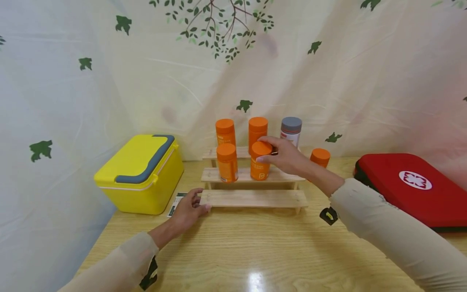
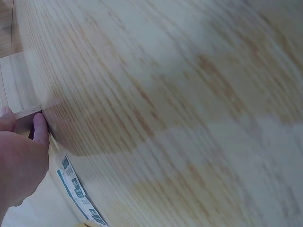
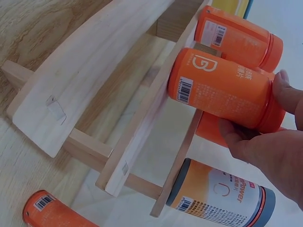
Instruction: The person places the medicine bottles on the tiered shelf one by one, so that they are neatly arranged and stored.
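Observation:
My right hand [image 1: 288,157] grips an orange supplement bottle [image 1: 260,169] near its lid, on the middle step of a three-tier wooden rack [image 1: 255,198]. Fingers and thumb sit on opposite sides of the lid end in the right wrist view, and the bottle's base meets the step's edge. To its left on that step stands another orange bottle [image 1: 228,166]. The top step holds two more orange bottles [image 1: 225,129] and a grey-lidded one [image 3: 220,198]. At the rack's left end, my left hand [image 1: 187,209] pinches the lowest step between thumb and fingers [image 2: 41,127].
A yellow box with a blue-grey handle [image 1: 146,170] stands left of the rack, a printed card [image 1: 176,205] beside it. Behind the right forearm is one more orange bottle [image 1: 320,156]. A red case with a white emblem [image 1: 412,190] lies far right. A patterned curtain [image 1: 204,89] hangs behind.

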Demonstrator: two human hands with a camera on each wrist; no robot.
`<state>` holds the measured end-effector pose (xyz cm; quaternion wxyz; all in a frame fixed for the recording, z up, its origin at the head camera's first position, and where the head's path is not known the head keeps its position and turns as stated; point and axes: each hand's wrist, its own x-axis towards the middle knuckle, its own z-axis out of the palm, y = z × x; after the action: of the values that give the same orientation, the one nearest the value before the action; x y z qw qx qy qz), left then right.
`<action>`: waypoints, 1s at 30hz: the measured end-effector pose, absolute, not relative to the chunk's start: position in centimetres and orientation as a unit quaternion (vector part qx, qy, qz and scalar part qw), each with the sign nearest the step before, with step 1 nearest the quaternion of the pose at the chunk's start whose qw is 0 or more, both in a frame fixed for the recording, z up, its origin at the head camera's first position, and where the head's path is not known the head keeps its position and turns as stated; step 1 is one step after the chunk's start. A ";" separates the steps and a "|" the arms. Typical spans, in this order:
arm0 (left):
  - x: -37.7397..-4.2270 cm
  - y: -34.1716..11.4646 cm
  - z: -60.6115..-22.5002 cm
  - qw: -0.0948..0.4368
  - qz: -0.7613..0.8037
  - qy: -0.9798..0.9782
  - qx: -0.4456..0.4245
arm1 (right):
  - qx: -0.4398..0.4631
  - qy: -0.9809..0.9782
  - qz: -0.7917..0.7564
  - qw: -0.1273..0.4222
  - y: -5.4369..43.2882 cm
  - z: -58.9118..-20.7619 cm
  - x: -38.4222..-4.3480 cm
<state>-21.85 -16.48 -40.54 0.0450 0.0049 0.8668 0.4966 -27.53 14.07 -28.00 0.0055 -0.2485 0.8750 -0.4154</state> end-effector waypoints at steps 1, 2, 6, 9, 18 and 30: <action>-21.9 -16.5 -40.5 0.045 0.496 0.867 0.004 | -0.248 0.876 -0.414 0.006 14.0 -28.0 -27.5; -21.9 -16.5 -40.5 0.044 0.495 0.868 0.003 | -0.247 0.877 -0.413 0.006 14.0 -28.0 -27.5; -22.0 -16.5 -40.4 0.045 0.492 0.869 0.006 | -0.249 0.881 -0.402 0.000 13.9 -28.0 -27.6; -22.0 -16.5 -40.5 0.046 0.494 0.868 0.006 | -0.249 0.885 -0.393 -0.002 13.7 -28.0 -27.6; -21.8 -16.5 -40.5 0.050 0.499 0.865 0.003 | -0.247 0.888 -0.389 -0.002 13.6 -28.0 -27.5; -21.8 -16.4 -40.4 0.049 0.496 0.867 -0.003 | -0.247 0.878 -0.409 -0.016 13.4 -28.3 -27.3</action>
<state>-21.84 -16.37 -40.42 0.0488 -0.0025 0.8669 0.4960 -27.25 13.38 -28.34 -0.0162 -0.2470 0.8782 -0.4093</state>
